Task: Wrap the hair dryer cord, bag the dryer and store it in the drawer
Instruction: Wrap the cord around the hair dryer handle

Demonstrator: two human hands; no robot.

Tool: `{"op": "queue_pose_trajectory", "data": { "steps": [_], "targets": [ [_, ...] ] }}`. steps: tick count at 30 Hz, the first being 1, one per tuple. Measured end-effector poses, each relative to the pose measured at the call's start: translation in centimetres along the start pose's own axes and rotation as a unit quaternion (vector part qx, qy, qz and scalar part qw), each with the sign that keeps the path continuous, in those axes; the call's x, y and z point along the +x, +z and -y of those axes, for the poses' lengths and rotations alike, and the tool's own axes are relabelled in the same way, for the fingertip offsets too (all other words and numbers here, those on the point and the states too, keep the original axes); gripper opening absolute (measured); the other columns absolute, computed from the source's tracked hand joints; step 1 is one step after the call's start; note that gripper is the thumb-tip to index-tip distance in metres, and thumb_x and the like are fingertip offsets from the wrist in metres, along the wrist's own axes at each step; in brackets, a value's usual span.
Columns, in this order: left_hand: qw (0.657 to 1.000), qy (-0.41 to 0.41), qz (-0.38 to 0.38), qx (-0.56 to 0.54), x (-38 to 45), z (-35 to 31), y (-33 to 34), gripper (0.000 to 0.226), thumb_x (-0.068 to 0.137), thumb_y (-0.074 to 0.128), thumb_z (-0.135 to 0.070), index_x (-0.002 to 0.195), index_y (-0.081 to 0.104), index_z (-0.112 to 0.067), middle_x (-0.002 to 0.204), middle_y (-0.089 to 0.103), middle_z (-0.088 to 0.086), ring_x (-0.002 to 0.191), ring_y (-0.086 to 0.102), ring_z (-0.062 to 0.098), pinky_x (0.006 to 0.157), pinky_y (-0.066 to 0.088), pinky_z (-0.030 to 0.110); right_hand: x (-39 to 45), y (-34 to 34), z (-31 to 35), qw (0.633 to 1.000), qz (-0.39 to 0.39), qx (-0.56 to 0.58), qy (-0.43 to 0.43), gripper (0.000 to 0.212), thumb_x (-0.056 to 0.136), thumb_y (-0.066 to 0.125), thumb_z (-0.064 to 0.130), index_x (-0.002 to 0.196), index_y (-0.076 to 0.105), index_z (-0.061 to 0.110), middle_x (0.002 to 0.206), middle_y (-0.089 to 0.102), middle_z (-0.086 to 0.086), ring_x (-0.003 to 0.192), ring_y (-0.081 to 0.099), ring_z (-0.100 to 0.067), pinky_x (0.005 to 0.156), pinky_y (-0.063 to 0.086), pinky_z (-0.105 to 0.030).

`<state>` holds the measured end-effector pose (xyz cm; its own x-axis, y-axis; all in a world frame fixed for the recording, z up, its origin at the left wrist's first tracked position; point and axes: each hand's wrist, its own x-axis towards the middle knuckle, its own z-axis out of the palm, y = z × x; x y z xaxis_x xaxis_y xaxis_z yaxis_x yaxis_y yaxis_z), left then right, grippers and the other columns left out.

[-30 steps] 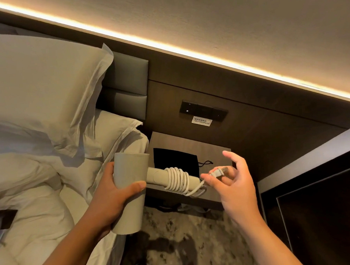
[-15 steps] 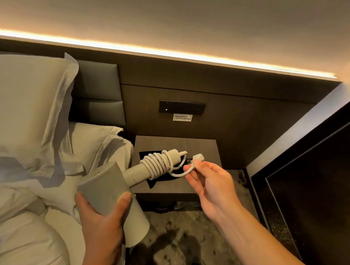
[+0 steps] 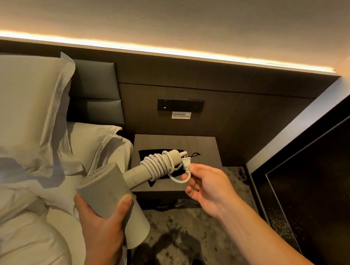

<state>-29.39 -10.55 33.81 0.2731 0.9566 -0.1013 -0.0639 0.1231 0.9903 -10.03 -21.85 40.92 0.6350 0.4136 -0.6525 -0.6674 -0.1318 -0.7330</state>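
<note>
My left hand [image 3: 103, 223] grips the barrel of a pale grey hair dryer [image 3: 110, 194], its handle pointing up and right. The white cord [image 3: 158, 165] is coiled in several turns around the handle. My right hand [image 3: 205, 183] pinches the cord's loose end just below the plug [image 3: 185, 164], beside the handle's tip. A black drawstring bag [image 3: 149, 154] lies flat on the brown nightstand [image 3: 201, 145] behind the dryer, mostly hidden by it. The nightstand's drawer front is in shadow below the top.
A bed with white pillows [image 3: 25, 111] and sheets fills the left. A dark switch panel [image 3: 180, 105] sits on the wooden wall above the nightstand. A dark cabinet [image 3: 319, 185] stands at the right. Patterned carpet [image 3: 187, 233] lies below.
My right hand has brought the plug in closer to the handle's tip, leaving a shorter loose loop. The dryer has stayed in my left hand, tilted slightly more upright.
</note>
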Motion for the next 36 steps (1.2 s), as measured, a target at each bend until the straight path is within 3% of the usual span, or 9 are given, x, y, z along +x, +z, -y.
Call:
{"op": "queue_pose_trajectory", "data": {
  "steps": [8, 12, 16, 22, 27, 30, 33, 36],
  "targets": [
    [0.999, -0.011, 0.027, -0.033, 0.5, -0.8, -0.5, 0.093, 0.043, 0.093, -0.066, 0.123, 0.049, -0.05, 0.123, 0.062, 0.014, 0.104, 0.065, 0.052, 0.084, 0.053, 0.074, 0.2, -0.6, 0.5, 0.999, 0.014, -0.025, -0.035, 0.013, 0.094, 0.062, 0.007, 0.098, 0.074, 0.007, 0.078, 0.076, -0.01, 0.067, 0.065, -0.018, 0.049, 0.047, -0.025],
    [0.998, -0.012, 0.038, -0.046, 0.6, -1.1, -0.6, 0.091, 0.041, 0.093, -0.066, 0.12, 0.051, -0.05, 0.12, 0.064, 0.015, 0.099, 0.068, 0.05, 0.083, 0.053, 0.074, 0.2, -0.8, 0.4, 0.999, 0.011, -0.03, -0.029, 0.013, 0.094, 0.063, 0.008, 0.096, 0.075, 0.007, 0.077, 0.075, -0.011, 0.064, 0.064, -0.017, 0.047, 0.046, -0.024],
    [0.996, -0.018, 0.073, -0.052, 0.3, -1.2, -0.5, 0.091, 0.042, 0.093, -0.063, 0.122, 0.051, -0.052, 0.111, 0.07, 0.004, 0.088, 0.075, 0.04, 0.079, 0.058, 0.065, 0.4, -0.9, 0.5, 0.999, -0.003, -0.022, -0.038, 0.011, 0.092, 0.066, 0.009, 0.091, 0.077, 0.007, 0.076, 0.074, -0.011, 0.062, 0.064, -0.015, 0.048, 0.049, -0.024],
    [0.996, -0.032, 0.079, -0.039, 0.6, -1.3, -0.2, 0.095, 0.045, 0.091, -0.063, 0.127, 0.048, -0.044, 0.125, 0.06, 0.021, 0.108, 0.062, 0.054, 0.088, 0.049, 0.077, 0.4, -1.4, 0.2, 0.998, -0.016, 0.025, -0.058, 0.017, 0.084, 0.07, -0.005, 0.096, 0.073, 0.006, 0.083, 0.079, -0.013, 0.068, 0.075, -0.019, 0.058, 0.057, -0.024],
    [0.994, -0.047, 0.09, -0.04, 0.9, -1.3, -0.4, 0.077, 0.052, 0.087, -0.051, 0.119, 0.051, -0.049, 0.123, 0.06, 0.019, 0.106, 0.063, 0.053, 0.086, 0.051, 0.076, 0.4, -1.7, -0.1, 0.993, -0.054, -0.035, -0.103, 0.032, 0.079, 0.076, -0.004, 0.102, 0.061, 0.013, 0.083, 0.079, -0.011, 0.071, 0.076, -0.019, 0.054, 0.055, -0.025],
    [0.99, -0.066, 0.105, -0.061, 1.0, -1.1, -0.4, 0.077, 0.055, 0.086, -0.045, 0.123, 0.051, -0.042, 0.116, 0.064, 0.021, 0.093, 0.07, 0.047, 0.074, 0.059, 0.067, 0.8, -1.8, -0.2, 0.982, -0.107, -0.075, -0.139, 0.027, 0.079, 0.077, -0.001, 0.096, 0.061, 0.012, 0.083, 0.076, -0.012, 0.064, 0.072, -0.015, 0.048, 0.053, -0.024],
    [0.986, -0.077, 0.12, -0.088, 1.2, -0.8, -0.3, 0.066, 0.065, 0.083, -0.029, 0.124, 0.054, -0.037, 0.105, 0.068, 0.021, 0.074, 0.075, 0.035, 0.058, 0.061, 0.048, 0.8, -2.1, 0.1, 0.985, -0.076, -0.053, -0.146, 0.021, 0.081, 0.075, 0.0, 0.096, 0.062, 0.008, 0.075, 0.075, -0.01, 0.06, 0.072, -0.017, 0.049, 0.055, -0.026],
    [0.981, -0.102, 0.127, -0.107, 1.5, -0.6, -0.3, 0.062, 0.071, 0.076, -0.022, 0.128, 0.053, -0.03, 0.105, 0.066, 0.024, 0.07, 0.075, 0.032, 0.055, 0.06, 0.047, 0.9, -2.3, 0.0, 0.982, -0.07, -0.095, -0.15, 0.014, 0.083, 0.076, 0.006, 0.091, 0.067, 0.01, 0.077, 0.076, -0.008, 0.068, 0.074, -0.02, 0.053, 0.057, -0.028]
  ]
}}
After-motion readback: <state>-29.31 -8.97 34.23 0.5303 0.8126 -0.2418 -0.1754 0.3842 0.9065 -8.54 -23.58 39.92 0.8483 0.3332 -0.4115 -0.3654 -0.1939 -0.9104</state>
